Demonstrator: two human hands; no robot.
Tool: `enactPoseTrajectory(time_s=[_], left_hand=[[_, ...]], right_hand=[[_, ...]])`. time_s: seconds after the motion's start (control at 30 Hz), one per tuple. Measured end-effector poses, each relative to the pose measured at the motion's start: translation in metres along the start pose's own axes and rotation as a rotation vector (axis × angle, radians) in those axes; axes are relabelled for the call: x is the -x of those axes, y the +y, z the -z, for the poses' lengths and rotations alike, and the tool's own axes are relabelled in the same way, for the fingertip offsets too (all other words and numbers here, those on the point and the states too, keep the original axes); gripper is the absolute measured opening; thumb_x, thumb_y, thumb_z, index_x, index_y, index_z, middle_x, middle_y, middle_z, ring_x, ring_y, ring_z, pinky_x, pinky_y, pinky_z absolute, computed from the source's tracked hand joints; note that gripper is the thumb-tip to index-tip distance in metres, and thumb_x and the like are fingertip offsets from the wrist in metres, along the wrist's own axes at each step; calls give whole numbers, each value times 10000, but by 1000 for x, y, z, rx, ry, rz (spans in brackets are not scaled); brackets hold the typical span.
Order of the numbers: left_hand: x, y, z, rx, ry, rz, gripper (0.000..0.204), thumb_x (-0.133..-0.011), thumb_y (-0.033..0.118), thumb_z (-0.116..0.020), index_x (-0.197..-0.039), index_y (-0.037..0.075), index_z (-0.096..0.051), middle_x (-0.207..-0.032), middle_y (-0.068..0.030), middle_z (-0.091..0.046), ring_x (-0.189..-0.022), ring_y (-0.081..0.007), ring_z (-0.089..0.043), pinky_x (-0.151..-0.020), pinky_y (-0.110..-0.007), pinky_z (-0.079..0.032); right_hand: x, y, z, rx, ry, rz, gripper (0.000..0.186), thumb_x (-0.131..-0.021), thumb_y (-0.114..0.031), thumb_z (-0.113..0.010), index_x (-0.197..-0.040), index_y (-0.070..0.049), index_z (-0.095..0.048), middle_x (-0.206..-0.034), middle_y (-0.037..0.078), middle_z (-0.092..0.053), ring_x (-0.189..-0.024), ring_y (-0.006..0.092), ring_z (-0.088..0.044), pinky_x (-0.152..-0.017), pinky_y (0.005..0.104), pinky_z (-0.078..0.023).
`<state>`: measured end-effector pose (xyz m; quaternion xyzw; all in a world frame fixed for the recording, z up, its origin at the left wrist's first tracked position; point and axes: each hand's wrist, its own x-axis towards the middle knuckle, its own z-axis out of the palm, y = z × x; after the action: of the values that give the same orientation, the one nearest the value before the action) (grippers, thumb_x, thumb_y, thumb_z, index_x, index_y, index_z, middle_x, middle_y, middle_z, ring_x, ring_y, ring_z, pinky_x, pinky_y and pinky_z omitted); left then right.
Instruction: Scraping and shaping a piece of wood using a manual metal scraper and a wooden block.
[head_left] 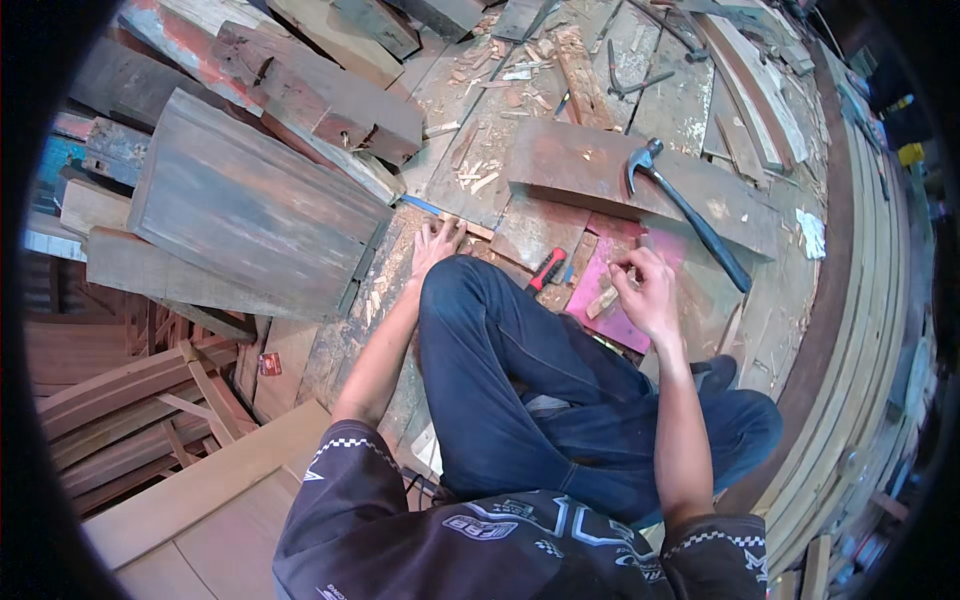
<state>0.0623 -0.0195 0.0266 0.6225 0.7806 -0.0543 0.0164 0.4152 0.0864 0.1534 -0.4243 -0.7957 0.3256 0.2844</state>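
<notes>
Brown flat wood strip (478, 231), 12 o'clock, L hand (437, 246) spread on its end; R hand (645, 286) half-curled, grip unclear, nr. smooth pink board (624, 332), 3 o'clock; chip-strewn plank floor (487, 205) w/ some room, 12.

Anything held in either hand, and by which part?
Left hand: fingers at a wood strip, grip unclear. Right hand: fingers curled; can't tell whether anything's held.

Dark checker-trimmed shirt (425, 550), blue jeans (500, 400)
</notes>
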Motion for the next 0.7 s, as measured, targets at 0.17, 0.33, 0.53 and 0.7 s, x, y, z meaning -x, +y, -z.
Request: enactPoseTrajectory(time_s=[0.17,0.33,0.53,0.7], left_hand=[[-6,5,0,131,-55,-2,579,-872,455,-545,-1358,143,-503,-1390,-31,-438,-1213,-386,-350,-1010,-477,-324],[-6,-32,-22,37,34,-165,505,-884,440,-533,-1278,128,-578,-1339,-34,-486,-1117,-371,-412,-947,-451,-380],[-7,-5,-10,158,-12,-28,441,-926,380,-481,-1304,162,-547,-1360,-28,-458,-1137,-357,-420,-949,-483,-378],[-7,1,2,216,-124,60,456,-943,359,-446,-1358,174,-480,-1403,-21,-406,-1199,-381,-392,-984,-508,-360]], right_hand=[[3,7,0,-40,-18,-11,104,-778,-114,-641,-804,-14,-653,-788,128,-627,-779,293,-587,-731,389,-455],[2,1,-13,-79,-36,33,143,-801,-144,-645,-819,-3,-659,-738,118,-592,-634,231,-531,-596,345,-418],[3,5,-9,-67,-88,-69,122,-775,-108,-632,-813,7,-653,-802,151,-637,-768,302,-601,-708,391,-470],[3,3,-7,-60,-115,-88,126,-780,-108,-640,-830,6,-653,-799,156,-633,-760,294,-610,-692,381,-477]])
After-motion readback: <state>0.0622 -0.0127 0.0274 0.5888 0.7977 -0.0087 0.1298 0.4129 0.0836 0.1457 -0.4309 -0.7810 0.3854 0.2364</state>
